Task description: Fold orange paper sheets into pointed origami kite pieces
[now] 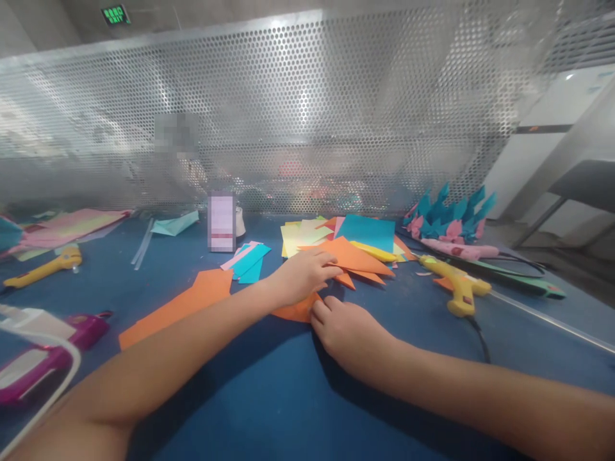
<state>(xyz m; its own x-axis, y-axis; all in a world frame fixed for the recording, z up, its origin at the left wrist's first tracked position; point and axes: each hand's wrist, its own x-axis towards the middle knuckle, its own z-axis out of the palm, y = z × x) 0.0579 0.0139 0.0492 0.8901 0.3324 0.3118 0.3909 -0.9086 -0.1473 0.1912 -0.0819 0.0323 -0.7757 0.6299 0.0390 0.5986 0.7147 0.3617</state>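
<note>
My left hand lies flat, fingers stretched out, pressing on an orange folded paper piece at the middle of the blue table. My right hand rests just in front of it, fingers curled down onto the near edge of an orange paper scrap. Beyond both hands lies a pile of coloured paper sheets in yellow, teal, pink and orange.
A yellow glue gun lies right of my hands, with scissors and a teal-and-pink paper craft behind. Orange sheet and teal strips lie left. Another glue gun, a magenta tool, a perforated metal screen behind.
</note>
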